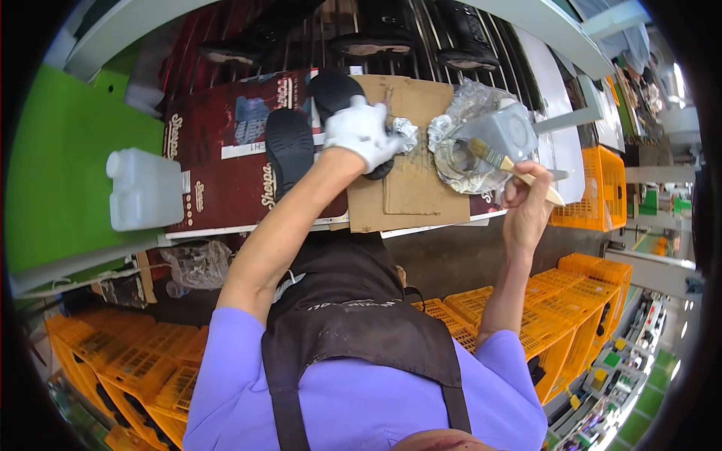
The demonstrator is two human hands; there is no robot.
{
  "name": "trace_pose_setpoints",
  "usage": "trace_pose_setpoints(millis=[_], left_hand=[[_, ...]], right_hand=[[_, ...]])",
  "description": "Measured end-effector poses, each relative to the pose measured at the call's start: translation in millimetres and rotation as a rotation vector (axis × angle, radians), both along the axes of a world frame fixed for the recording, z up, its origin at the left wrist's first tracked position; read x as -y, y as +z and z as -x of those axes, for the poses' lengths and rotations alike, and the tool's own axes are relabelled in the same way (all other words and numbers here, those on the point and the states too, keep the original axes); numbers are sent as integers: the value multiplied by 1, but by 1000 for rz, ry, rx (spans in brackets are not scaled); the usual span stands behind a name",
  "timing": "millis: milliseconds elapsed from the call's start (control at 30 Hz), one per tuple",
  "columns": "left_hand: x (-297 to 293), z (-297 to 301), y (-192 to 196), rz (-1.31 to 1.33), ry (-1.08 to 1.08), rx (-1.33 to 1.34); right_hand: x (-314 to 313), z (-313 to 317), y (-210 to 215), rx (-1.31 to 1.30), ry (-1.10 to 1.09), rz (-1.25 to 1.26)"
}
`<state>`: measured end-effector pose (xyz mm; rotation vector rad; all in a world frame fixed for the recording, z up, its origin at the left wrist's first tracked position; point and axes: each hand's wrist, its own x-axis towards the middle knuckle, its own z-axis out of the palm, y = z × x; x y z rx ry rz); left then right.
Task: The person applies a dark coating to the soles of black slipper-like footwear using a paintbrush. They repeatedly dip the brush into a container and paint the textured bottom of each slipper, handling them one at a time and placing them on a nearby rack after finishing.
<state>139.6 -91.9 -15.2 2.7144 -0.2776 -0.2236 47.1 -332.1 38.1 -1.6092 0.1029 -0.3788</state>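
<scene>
My left hand [359, 135], in a white glove stained dark at places, is closed over a black shoe sole [333, 90]; its ends show beyond the glove, the middle is hidden. Left of it lies a second black sole [289, 149], tread up. My bare right hand [528, 188] grips a flat brush [494, 155] with a pale wooden handle. Its bristles point left, over the round container [453, 159] edged with crumpled foil. A flat piece of brown cardboard [429, 207] lies under these things, with a foil wad [406, 134] beside my gloved fingers.
A translucent plastic jug [145, 189] stands at the left, and another [511, 129] lies by the foil-edged container. Black shoes [374, 34] sit on the roller rack [421, 64] beyond. Orange crates [592, 188] flank the right side; more orange crates [143, 357] are behind me.
</scene>
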Motion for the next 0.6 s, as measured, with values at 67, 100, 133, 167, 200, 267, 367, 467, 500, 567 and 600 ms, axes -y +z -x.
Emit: trace_pose_setpoints(millis=[67,100,133,167,200,267,367,467,500,567,600], left_hand=[[-11,6,2,125,122,34],[-22,10,-7,272,154,142],[-34,13,-21,421,184,249],[-47,14,-31,604,236,282],[-62,16,-42,788,292,309],[-94,23,-50,1517,394,-192],[-128,39,-43,1921,395,-448],[-133,52,-45,2167,275,-413],[-129,58,-39,2224,273,-391],[-125,65,-26,2373,395,-449],[-126,65,-27,2400,310,-487]], right_hand=[[14,0,3,-42,-71,118],[22,-3,1,-51,-70,213],[27,-6,0,-60,-71,306],[26,-9,2,-171,-73,400],[22,-14,0,-128,-47,497],[13,-25,-12,-34,3,686],[8,-43,-32,4,54,907],[8,-53,-50,-64,29,955],[6,-56,-54,-75,30,935],[6,-55,-52,-36,-4,833],[6,-54,-48,-15,-18,786]])
